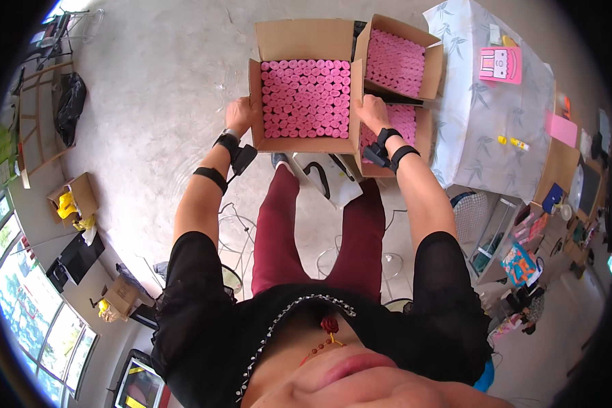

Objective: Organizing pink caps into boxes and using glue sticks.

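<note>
In front of me is an open cardboard box (296,39) packed with rows of small pink rolls (306,98). Whether the rolls are paper or cloth I cannot tell. My left hand (239,115) closes on the box's left side flap. On the opposite side, my right hand (372,114) grips the right flap near its front corner. Fingertips of both hands are partly hidden by the cardboard. Each wrist carries a black strapped device. Two more open boxes of pink rolls stand to the right, a far box (396,61) and a nearer box (421,139) partly covered by my right forearm.
A table with a leaf-patterned cover (455,102) stands close on the right, with a pink card (500,65) and yellow glue sticks (520,144) on it. A white stool or stand (330,180) is between my legs. Far left lie a black bag (70,109) and a cardboard box (85,197).
</note>
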The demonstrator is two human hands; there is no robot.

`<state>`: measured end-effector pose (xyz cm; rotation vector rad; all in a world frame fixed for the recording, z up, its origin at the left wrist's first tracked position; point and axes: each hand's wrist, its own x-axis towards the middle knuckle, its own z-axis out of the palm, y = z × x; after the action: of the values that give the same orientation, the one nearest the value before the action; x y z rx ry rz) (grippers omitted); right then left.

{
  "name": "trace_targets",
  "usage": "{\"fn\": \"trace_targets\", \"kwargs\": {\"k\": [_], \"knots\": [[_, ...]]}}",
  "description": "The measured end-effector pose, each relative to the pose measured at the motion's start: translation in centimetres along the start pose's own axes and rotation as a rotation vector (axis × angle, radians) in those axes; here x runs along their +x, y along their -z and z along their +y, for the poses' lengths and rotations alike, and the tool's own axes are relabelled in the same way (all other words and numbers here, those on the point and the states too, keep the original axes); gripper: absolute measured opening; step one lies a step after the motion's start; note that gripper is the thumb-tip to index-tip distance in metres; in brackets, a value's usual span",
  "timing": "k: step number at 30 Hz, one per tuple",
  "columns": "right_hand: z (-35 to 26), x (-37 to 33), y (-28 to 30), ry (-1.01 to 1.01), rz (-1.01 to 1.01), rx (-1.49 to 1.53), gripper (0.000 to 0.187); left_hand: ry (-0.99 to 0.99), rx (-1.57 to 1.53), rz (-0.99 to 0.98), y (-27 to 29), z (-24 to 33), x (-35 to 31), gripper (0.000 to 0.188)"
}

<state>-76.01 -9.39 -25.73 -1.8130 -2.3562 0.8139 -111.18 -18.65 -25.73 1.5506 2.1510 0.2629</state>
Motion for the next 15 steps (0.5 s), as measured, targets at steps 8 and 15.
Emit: {"fn": "trace_targets", "kwargs": {"k": [8,15], "knots": [[2.2,2.4,-9.5,-0.124,-0.124,-0.055,0.031,0.059,-0.012,-0.054,-9.5,-5.8,2.6,0.035],[1.3,1.3,-11.6,-0.239,-0.064,-0.139,0.021,0.267,-0.038,-0.153,-15.0,-4.1,1.0,0.036]]}}
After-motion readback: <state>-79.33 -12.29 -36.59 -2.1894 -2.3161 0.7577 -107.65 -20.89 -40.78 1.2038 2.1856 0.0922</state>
